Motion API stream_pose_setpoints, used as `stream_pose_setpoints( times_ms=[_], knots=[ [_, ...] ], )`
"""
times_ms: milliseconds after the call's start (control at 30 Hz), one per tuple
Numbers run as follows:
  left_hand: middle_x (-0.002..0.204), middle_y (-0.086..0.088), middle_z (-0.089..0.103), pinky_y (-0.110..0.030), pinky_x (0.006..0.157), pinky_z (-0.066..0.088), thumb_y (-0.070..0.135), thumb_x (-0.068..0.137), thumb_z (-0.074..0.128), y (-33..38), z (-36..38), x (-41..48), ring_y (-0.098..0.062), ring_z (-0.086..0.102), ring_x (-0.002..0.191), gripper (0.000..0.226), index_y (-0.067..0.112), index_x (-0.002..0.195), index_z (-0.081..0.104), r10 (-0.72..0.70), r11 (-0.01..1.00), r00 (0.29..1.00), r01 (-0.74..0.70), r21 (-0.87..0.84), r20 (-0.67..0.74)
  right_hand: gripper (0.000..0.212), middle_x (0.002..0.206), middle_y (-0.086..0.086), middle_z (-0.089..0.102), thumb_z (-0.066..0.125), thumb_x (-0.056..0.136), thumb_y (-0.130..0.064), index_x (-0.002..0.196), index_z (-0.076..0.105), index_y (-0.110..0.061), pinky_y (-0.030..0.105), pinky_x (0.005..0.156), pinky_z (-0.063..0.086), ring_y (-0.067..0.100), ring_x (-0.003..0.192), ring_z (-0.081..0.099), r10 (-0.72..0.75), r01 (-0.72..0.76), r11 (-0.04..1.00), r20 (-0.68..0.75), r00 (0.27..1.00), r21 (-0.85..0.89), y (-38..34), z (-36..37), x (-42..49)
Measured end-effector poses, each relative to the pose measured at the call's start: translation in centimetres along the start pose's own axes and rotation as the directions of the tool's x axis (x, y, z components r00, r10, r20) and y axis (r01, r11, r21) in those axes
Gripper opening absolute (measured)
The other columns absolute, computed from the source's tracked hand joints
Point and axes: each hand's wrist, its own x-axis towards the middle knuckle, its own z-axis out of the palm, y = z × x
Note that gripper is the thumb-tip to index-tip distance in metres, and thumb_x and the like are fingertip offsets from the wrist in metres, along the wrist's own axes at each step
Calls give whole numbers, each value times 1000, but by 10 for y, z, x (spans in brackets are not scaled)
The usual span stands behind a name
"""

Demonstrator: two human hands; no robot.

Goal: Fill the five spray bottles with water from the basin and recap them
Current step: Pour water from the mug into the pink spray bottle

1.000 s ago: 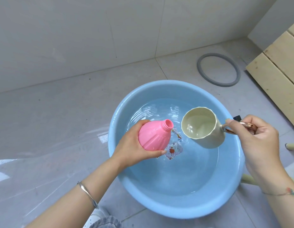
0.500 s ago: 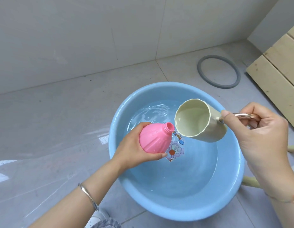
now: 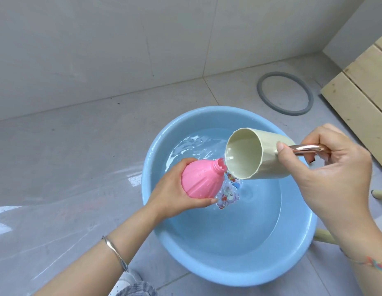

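My left hand [image 3: 172, 190] grips a pink spray bottle [image 3: 54, 181] without its cap, tilted over the blue basin [image 3: 296, 259], its open neck pointing right. My right hand [image 3: 331, 176] holds a cream mug [image 3: 258, 154] by its copper-coloured handle [image 3: 307, 148]. The mug is tipped on its side, its lip right at the bottle's neck, and water runs from it onto the neck and down into the basin. The basin holds water, with a colourful picture on its bottom under the bottle. No other bottles or caps are in view.
The basin stands on a grey tiled floor by a tiled wall. A grey rubber ring [image 3: 285, 96] lies on the floor behind it. Pale wooden slats [image 3: 360, 97] fill the right edge. Wet patches shine on the floor at left.
My right hand has lifted the mug and tipped it from nearly upright to lying sideways against the bottle's neck; water now pours. The left hand and bottle stay nearly in place.
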Motion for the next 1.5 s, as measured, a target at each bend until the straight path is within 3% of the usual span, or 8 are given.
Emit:
stream_pose_setpoints(
  times_ms=[267,400,733,967,1267,1500],
  knots=[
    [112,24,59,-31,88,52,63,46,89,0,-1,0,1,59,102,86,48,119,47,14,1000,1000,-14,9,0,35,61,1,32,69,76,-16,58,40,-11,9,58,28,5,62,39,-62,61,997,-7,998,-49,-4,0,3],
    [112,24,58,-31,88,52,64,45,88,0,-1,-1,1,59,101,86,48,119,46,11,1000,1000,-11,2,-2,35,60,-2,40,69,76,-14,58,40,-11,11,60,29,5,64,39,-100,99,992,-6,995,-81,-8,0,3],
    [111,24,59,-33,88,53,64,44,89,-1,0,0,-2,60,101,87,48,119,47,-2,1000,1000,2,-8,-8,33,61,-3,37,68,76,-17,57,42,-8,13,66,28,6,68,36,-177,175,971,7,984,-161,-13,0,6],
    [112,23,59,-33,88,53,64,45,89,0,0,0,-1,60,101,86,48,118,47,5,1000,1000,-5,-11,-5,32,61,0,34,69,76,-16,58,43,-8,26,64,27,20,66,29,-245,246,949,28,969,-198,-17,3,7],
    [113,26,58,-32,89,53,65,45,89,0,-1,-1,1,59,102,87,50,119,46,2,1000,1000,-2,3,-13,31,64,-3,29,69,77,-15,58,47,-6,28,68,24,14,69,22,-376,383,894,74,924,-233,-21,8,7],
    [113,26,57,-30,88,52,63,46,90,-1,0,0,2,58,101,87,49,119,46,0,1000,1000,0,18,-28,32,60,4,40,69,79,-14,56,49,-5,27,72,22,17,68,28,-481,489,832,100,871,-261,-21,11,5]
  ],
)
